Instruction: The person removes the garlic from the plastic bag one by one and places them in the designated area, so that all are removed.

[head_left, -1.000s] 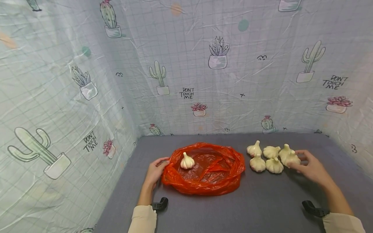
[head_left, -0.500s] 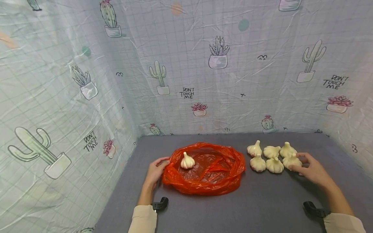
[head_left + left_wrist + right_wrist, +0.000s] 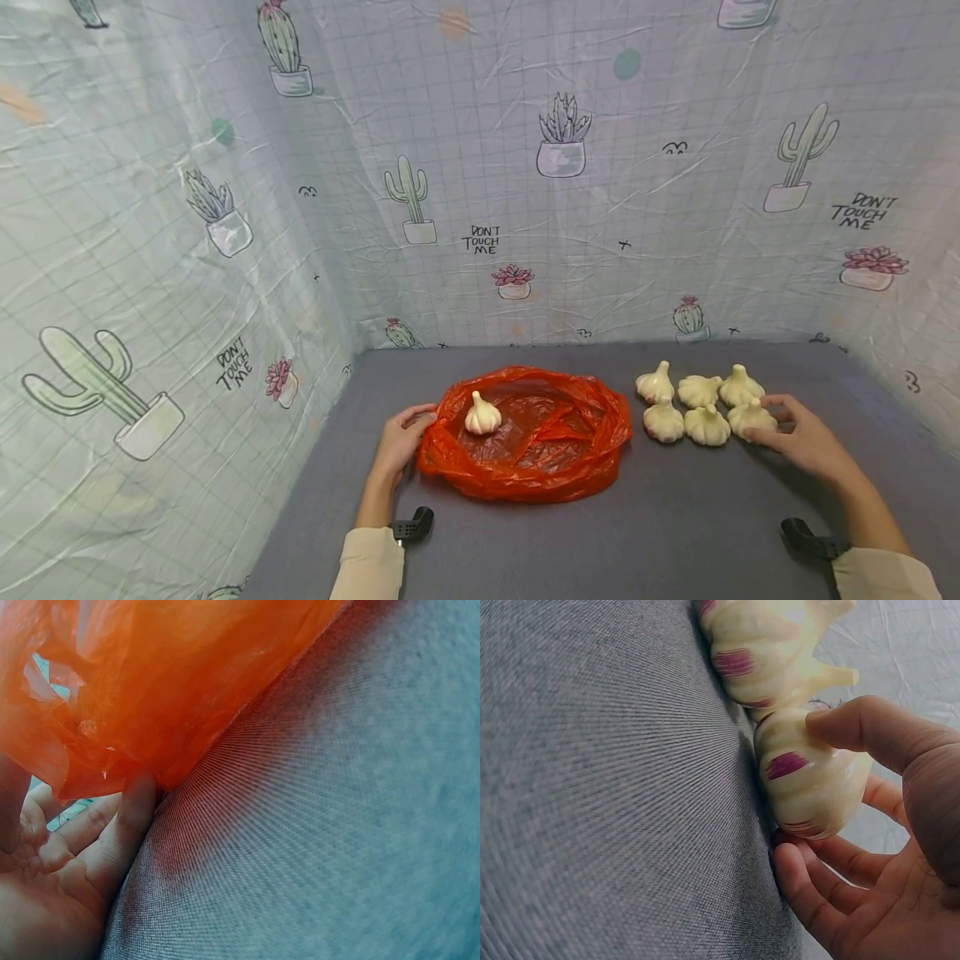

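Observation:
My right hand (image 3: 802, 437) pinches a pale garlic bulb (image 3: 752, 418) between thumb and fingers. This bulb is at the right end of the front row. In the right wrist view the thumb presses the top of the garlic bulb (image 3: 810, 780), fingers beneath its far side; purple streaks mark its skin. At the left side of a crumpled red plastic bag (image 3: 525, 487), my left hand (image 3: 399, 442) rests its extended fingertips against the bag wall. The left wrist view has fingers (image 3: 97, 832) loosely spread, tips partly behind the bag. Another garlic bulb (image 3: 482, 417) sits inside the open bag.
Several more garlic bulbs stand close together in two rows, including a back-row bulb (image 3: 655, 384) and a front-row bulb (image 3: 707, 427). A grey cloth-covered table (image 3: 600, 550) lies under everything. Cactus-print curtains (image 3: 480, 183) rise behind and beside it.
My right hand has lowered its garlic bulb slightly toward the near side, from overlapping the back-row bulb to the end of the front row. The left hand and bag have stayed put.

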{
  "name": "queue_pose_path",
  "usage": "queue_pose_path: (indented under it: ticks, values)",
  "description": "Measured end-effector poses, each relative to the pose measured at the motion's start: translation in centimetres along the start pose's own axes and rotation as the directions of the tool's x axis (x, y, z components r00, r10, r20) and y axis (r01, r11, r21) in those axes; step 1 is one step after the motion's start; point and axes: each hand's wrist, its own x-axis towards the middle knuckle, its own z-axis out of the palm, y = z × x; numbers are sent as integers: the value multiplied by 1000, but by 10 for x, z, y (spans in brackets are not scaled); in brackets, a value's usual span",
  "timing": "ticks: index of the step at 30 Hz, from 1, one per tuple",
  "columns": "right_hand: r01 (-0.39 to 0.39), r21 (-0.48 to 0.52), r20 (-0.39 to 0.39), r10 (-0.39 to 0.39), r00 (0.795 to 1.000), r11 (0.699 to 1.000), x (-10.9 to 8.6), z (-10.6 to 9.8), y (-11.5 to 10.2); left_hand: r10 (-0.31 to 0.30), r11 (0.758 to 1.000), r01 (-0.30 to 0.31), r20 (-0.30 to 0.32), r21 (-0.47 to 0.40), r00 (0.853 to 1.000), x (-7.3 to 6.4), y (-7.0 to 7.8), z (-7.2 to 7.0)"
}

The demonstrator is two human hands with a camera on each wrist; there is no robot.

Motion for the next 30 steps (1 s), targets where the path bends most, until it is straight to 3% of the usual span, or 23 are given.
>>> queue_pose_path:
  ticks: [19, 30]
  values:
    - [-5, 33, 39, 4, 999, 999, 2, 0, 1, 6, 1000, -6, -4, -2, 1000, 1, -1, 0]
    - [34, 27, 26, -35, 999, 999, 1, -4, 3, 3, 1000, -3, 0, 6, 1000, -1, 1, 0]
